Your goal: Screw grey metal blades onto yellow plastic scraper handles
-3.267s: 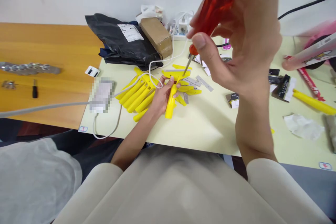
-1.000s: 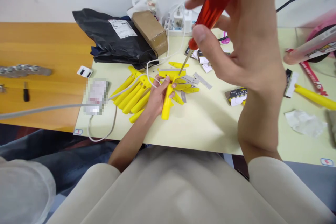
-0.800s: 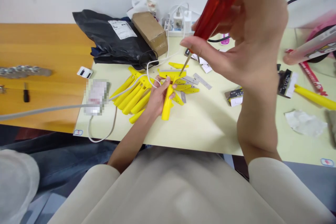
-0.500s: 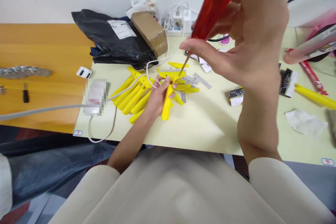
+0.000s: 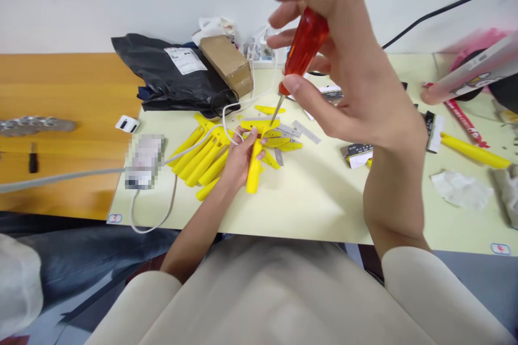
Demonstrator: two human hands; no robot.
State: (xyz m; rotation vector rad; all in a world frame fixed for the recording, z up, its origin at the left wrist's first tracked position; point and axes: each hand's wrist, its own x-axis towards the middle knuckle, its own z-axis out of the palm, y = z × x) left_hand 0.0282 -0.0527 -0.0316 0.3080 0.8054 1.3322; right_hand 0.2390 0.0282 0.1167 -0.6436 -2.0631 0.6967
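Left hand (image 5: 238, 161): closed around the handle of a yellow scraper (image 5: 253, 170), which is held over the middle of the pale desk (image 5: 311, 210), handle end toward the front edge, head toward the back. Right hand (image 5: 352, 81): gripping a red screwdriver (image 5: 306, 43), thumb near the collar, several fingers spread clear of the handle. The screwdriver leans, its tip meeting the scraper's head; whether it sits in a screw cannot be made out from where I stand.

Left of the scraper, a row of yellow handles (image 5: 202, 160) lies side by side, crossed by a white cable (image 5: 223, 113). To its right, yellow head pieces (image 5: 290, 146) overlap loose metal blades (image 5: 306, 132). Along the back edge: a black bag (image 5: 174, 86), toward the left corner, with a cardboard box (image 5: 226, 64) against it. Near the right end lies a crumpled tissue (image 5: 461, 190).
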